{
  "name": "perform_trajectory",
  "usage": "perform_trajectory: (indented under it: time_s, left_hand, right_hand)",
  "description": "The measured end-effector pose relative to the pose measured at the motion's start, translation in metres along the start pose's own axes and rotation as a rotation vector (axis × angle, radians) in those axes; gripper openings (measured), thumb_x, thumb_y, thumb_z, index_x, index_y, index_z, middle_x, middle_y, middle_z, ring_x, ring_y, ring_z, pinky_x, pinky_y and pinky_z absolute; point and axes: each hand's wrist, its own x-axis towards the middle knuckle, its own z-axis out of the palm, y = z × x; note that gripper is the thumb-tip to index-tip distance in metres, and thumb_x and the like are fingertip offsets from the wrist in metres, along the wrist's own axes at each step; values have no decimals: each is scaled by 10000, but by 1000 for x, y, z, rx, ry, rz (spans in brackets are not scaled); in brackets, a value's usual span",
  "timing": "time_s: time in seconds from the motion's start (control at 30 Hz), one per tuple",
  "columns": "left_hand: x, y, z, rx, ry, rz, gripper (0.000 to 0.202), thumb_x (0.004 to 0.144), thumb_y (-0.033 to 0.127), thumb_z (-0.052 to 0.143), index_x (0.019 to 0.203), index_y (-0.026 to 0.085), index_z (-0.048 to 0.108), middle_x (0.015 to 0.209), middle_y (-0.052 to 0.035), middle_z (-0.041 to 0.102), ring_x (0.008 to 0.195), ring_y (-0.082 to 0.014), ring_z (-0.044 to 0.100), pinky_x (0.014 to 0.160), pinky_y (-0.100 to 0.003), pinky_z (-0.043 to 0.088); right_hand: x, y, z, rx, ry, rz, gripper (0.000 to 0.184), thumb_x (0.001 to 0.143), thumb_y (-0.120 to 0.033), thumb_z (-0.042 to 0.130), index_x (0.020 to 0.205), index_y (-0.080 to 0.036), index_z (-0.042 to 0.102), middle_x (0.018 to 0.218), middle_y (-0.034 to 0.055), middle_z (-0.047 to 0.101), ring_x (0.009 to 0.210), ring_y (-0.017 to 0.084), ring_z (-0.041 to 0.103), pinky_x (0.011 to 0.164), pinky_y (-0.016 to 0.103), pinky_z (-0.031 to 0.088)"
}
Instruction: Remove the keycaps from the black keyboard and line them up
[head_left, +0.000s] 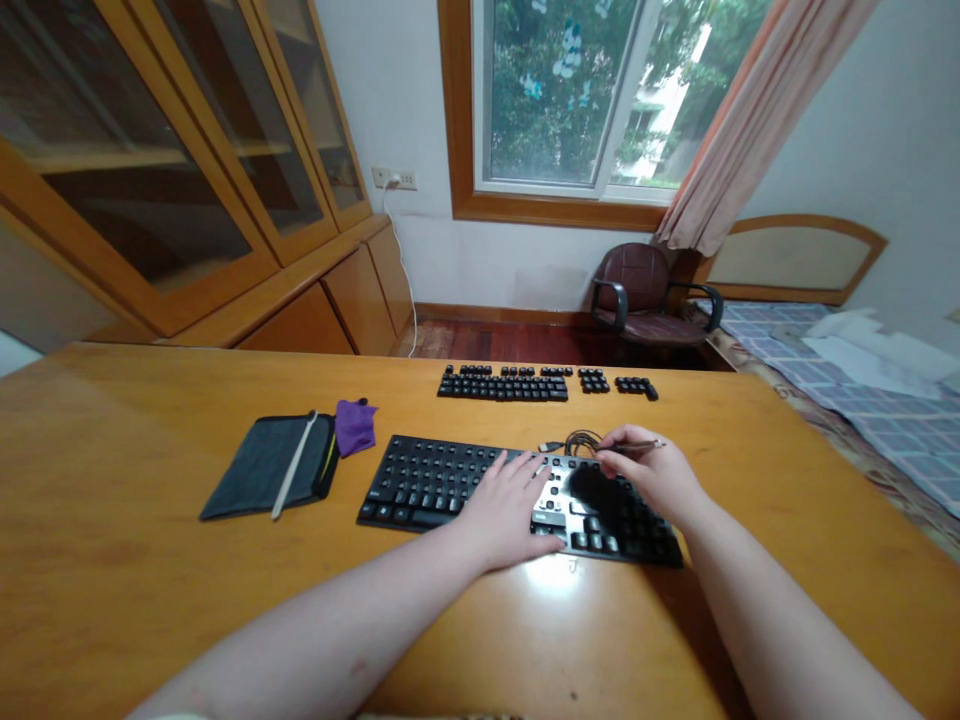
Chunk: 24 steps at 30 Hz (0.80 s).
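A black keyboard (420,490) lies slightly turned on the wooden desk, many of its keycaps off and the small key stems showing. My left hand (506,515) rests flat across its middle, fingers spread. Over the upper right part is my right hand (656,475), its fingers pinched round a slim dark pen-like tool (651,445); the end toward the keys is too small to make out. A coiled black USB cable (581,440) sits just behind the keyboard. Loose black keycaps (502,386) stand in sorted rows near the desk's far edge.
To the left lie a dark grey zip pouch (251,465), a pale thin stick (295,465) on top of it and a purple cloth (355,427). Beyond the desk (135,480) are a glass-fronted cabinet (225,150), an office chair (637,280) and a bed (855,370).
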Motion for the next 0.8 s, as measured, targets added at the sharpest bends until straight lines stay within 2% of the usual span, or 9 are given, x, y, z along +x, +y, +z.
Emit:
perform_trajectory:
  time_s: [0.1,0.23,0.4,0.57,0.7,0.8]
  left_hand:
    - [-1,-8,-5,29,10,-43,869,691,677,506,1375,180,306,1450,-114,308,1337,-285,245,1102,-489,115]
    - [0,-12,-14,55,-51,-49,842,708,677,490,1377,200,305,1454,-120,297,1342,-298,232,1093,-509,116]
    - [27,14,-18,55,-60,-38,711,788,607,446,1337,162,367,1434,-139,330,1330,-300,258,1089,-497,150]
    - [64,45,0,-28,-29,39,716,803,600,429,1353,152,329,1432,-122,339,1321,-267,283,1097,-448,185]
    - [71,46,18,-60,-30,67,728,775,587,492,1345,159,343,1419,-116,364,1328,-264,271,1103,-456,173]
    - [70,41,23,-114,5,60,662,758,536,557,1300,185,411,1393,-96,409,1312,-261,308,1098,-460,192]
  right_hand:
    - [-1,0,-12,-76,-2,-9,227,695,-375,660,776,-169,613,627,18,627,530,145,578,537,268,472]
    - [1,0,-27,-246,-62,-4,217,729,-381,627,748,-167,651,624,28,629,467,137,550,492,272,461]
    - [1,5,-34,-348,-142,-53,226,737,-387,633,736,-166,678,702,49,644,537,144,578,529,262,471]
    - [3,10,-34,-368,-176,-75,203,729,-355,646,729,-156,686,657,43,633,553,145,582,542,246,466]
    - [3,13,-33,-338,-214,-26,213,725,-360,645,746,-155,698,615,28,612,493,135,563,487,241,447]
    - [4,12,-31,-299,-233,1,215,704,-370,662,712,-158,698,587,19,599,462,133,552,468,243,440]
